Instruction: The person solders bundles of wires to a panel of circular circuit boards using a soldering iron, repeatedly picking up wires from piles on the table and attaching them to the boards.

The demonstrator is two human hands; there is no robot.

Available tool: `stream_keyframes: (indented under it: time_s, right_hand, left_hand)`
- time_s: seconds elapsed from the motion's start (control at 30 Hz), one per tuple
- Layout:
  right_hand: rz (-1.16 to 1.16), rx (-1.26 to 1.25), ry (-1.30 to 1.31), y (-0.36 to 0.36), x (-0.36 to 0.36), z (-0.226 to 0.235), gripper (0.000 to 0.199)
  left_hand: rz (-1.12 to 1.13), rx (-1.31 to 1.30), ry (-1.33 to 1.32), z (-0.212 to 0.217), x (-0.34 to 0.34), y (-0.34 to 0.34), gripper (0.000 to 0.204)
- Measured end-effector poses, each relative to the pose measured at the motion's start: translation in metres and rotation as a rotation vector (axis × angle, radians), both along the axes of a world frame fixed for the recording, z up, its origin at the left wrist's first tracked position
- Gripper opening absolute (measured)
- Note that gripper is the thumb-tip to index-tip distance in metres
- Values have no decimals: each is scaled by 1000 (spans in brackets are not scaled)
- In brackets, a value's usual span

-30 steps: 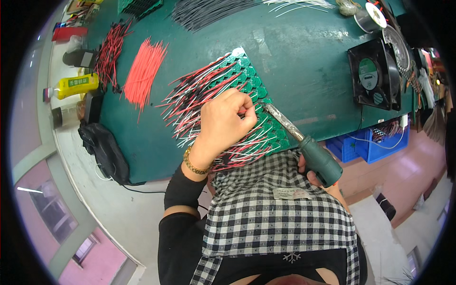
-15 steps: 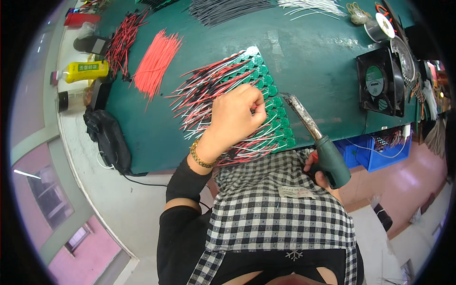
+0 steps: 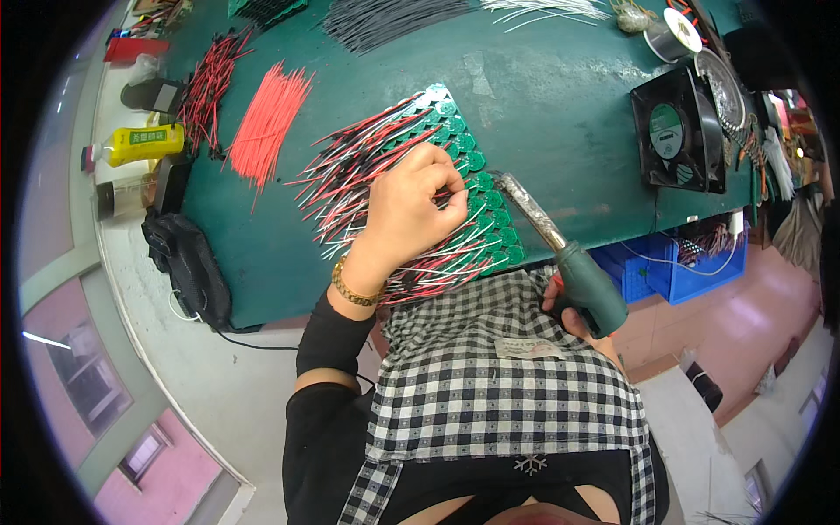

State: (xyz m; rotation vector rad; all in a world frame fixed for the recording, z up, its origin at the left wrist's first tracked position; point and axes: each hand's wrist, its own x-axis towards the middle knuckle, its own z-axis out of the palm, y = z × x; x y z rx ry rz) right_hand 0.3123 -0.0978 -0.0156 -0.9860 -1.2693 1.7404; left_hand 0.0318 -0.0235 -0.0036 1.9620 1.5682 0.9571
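Observation:
My left hand [image 3: 416, 203] is closed in a pinch over a panel of small round green circuit boards [image 3: 503, 234]. A thin wire seems to be between its fingertips, mostly hidden by them. Red, black and white wires [image 3: 350, 179] stick out from the panel in a dense fan, under and around this hand. My right hand [image 3: 569, 317], partly hidden, grips the dark green handle of a soldering iron [image 3: 535, 214]. The iron's bent tip points up and left, at the panel's right edge, close to my left fingertips.
Bundles of red [image 3: 269, 122], grey [image 3: 394, 19] and white wires [image 3: 547, 10] lie on the green table [image 3: 560, 96]. At the right stand a black fan [image 3: 678, 131] and a solder spool [image 3: 674, 37]. A yellow bottle [image 3: 144, 144] and a black bag [image 3: 188, 267] are at left. Blue crates [image 3: 700, 271] sit below the right edge.
The whole view has shifted, so everything appears a little farther left. Both hands and the iron keep nearly the same places over the panel.

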Motion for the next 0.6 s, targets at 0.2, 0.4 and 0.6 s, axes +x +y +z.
stream_keyframes:
  time_s: [0.2,0.4,0.6]
  right_hand:
    - [61,-37,-21,-6,7,-20,36]
    - [67,34,-46,0,5,-16,29]
    - [108,41,-105,1,6,-16,26]
  left_hand:
    - [54,-27,-31,-3,4,-1,12]
    - [76,-22,-75,-5,5,0,11]
    - [104,-36,-18,-2,4,0,10]
